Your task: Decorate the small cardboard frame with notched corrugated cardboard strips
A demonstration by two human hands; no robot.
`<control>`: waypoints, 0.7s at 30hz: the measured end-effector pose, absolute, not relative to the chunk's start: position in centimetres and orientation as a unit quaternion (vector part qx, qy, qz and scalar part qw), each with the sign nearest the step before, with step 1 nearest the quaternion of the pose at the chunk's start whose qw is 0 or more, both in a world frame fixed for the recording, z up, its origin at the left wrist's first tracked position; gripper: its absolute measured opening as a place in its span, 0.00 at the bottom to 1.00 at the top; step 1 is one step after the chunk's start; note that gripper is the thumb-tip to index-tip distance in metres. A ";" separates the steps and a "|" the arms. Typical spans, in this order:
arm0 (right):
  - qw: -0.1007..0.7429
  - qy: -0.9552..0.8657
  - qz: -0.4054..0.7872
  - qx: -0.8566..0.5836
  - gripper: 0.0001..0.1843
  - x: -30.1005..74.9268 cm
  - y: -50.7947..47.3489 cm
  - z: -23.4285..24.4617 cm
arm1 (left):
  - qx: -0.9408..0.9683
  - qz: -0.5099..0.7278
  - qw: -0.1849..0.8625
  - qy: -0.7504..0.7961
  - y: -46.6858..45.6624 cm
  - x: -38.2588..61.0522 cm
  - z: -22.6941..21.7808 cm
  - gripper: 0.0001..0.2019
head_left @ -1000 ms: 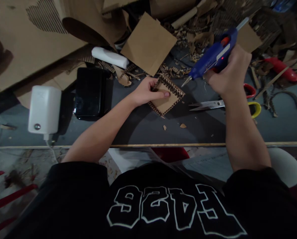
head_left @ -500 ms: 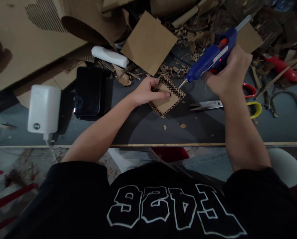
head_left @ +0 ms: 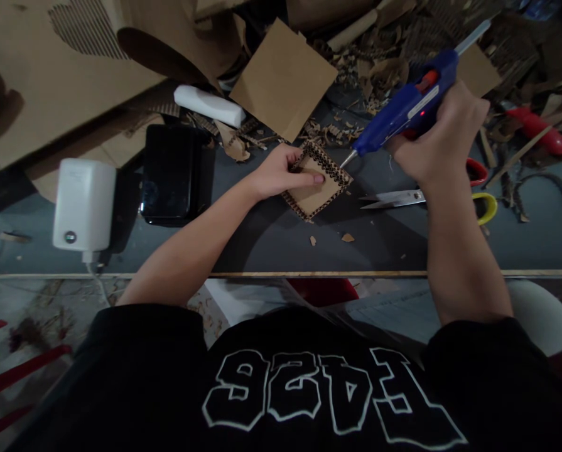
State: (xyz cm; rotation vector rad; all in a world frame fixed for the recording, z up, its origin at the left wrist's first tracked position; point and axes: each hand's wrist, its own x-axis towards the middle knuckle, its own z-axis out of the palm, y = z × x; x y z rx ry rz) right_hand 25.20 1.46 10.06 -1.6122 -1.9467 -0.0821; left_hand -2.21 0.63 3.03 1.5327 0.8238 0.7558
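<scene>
My left hand (head_left: 283, 172) grips a small square cardboard piece (head_left: 311, 191) edged with corrugated strips, its thumb pressed on the flat middle. The piece is tilted, one corner toward me. In my right hand (head_left: 443, 135) is a blue glue gun (head_left: 403, 110) with a small red light lit and a clear glue stick (head_left: 473, 36) sticking out of its back. Its metal nozzle points down and left, at the upper right edge of the cardboard piece; whether it touches cannot be made out. Scissors (head_left: 396, 198) with red and yellow handles lie partly behind my right wrist.
A white power bank (head_left: 83, 204) with a cable and a black glossy box (head_left: 168, 174) stand at left. Behind my hands lie a flat cardboard square (head_left: 284, 78), a white roll (head_left: 209, 106) and cardboard scraps. A red-handled tool (head_left: 539, 129) lies at right. The table edge (head_left: 318, 274) runs before me.
My right hand and the glue gun have shifted slightly right, and the nozzle with them. My left hand still holds the cardboard piece in about the same place.
</scene>
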 end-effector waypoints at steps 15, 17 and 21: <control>0.304 -0.736 -0.095 -0.597 0.19 25.6 0.5 10.7 | 0.668 0.308 0.586 0.340 0.9 -2.5 2.9 0.29; 0.300 -0.731 -0.097 -0.605 0.19 25.8 0.6 10.5 | 0.667 0.307 0.588 0.339 0.8 -2.6 2.9 0.29; 0.315 -0.724 -0.095 -0.606 0.22 26.2 0.9 9.7 | 0.668 0.309 0.588 0.336 0.7 -2.5 3.1 0.31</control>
